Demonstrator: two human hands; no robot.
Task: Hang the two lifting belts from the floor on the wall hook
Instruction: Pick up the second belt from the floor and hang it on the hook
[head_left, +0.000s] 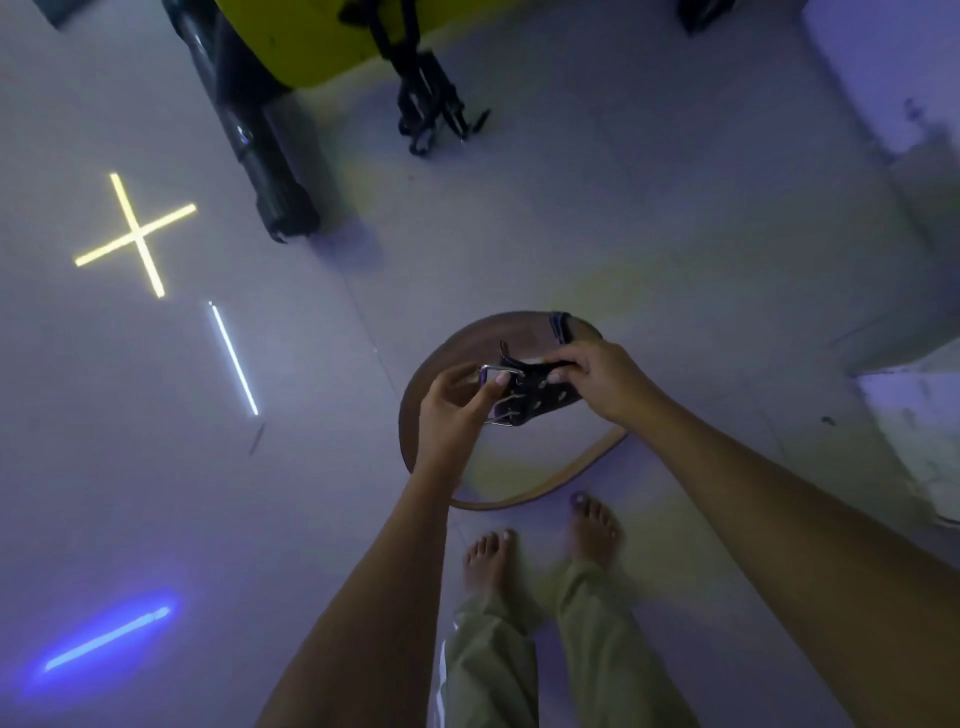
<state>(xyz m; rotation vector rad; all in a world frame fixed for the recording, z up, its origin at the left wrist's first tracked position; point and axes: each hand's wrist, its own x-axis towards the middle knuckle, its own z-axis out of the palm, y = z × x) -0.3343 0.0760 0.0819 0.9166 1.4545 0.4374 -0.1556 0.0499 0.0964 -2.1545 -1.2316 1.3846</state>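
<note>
Seen from the head camera, a brown lifting belt (498, 410) is held up in a loop above the pale floor (649, 218), over the person's bare feet (540, 545). The left hand (452, 410) pinches the metal buckle (498, 395) with curled fingers. The right hand (597, 379) grips the dark punched strap end (540, 395) beside it.

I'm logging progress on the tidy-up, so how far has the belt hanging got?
Early stage. One brown leather lifting belt is off the pale tiled floor, held as a loop by both hands: the left hand at its silver metal buckle, the right hand on the dark strap end. No wall hook or second belt is in view, so nothing visibly hangs yet.
</note>
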